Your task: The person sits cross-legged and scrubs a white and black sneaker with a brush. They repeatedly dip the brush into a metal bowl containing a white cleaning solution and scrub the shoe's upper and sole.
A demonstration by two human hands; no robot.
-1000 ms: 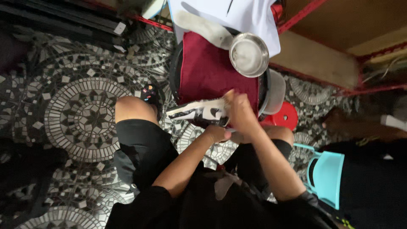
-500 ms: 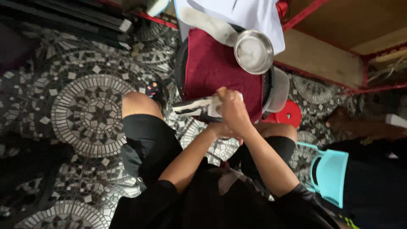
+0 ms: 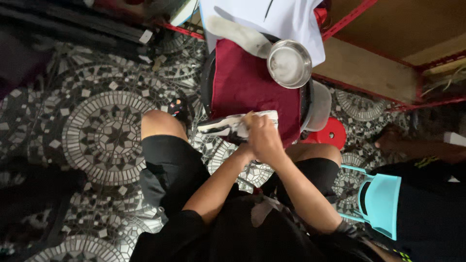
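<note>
Compared with a second ago, the right hand has slid along the black-and-white sneaker toward its heel end, and what looks like a thin brush handle now pokes up between its fingers; the shoe itself has barely shifted. That suggests a scrubbing stroke in progress along the upper, not a change of grip.

The sneaker lies on its side between the person's knees, at the near edge of the dark red cloth that covers a round black basin. The right hand is clenched around the brush and pressed down on the shoe's top. The left hand sits just under the right wrist, apparently gripping the shoe from below, though most of it is hidden and its hold cannot be told for certain.

At the far edge of the cloth stands a steel bowl, partly on a white sheet. A red stool stands just beyond the right knee, and a turquoise plastic chair is well apart to the right on the mosaic floor.
</note>
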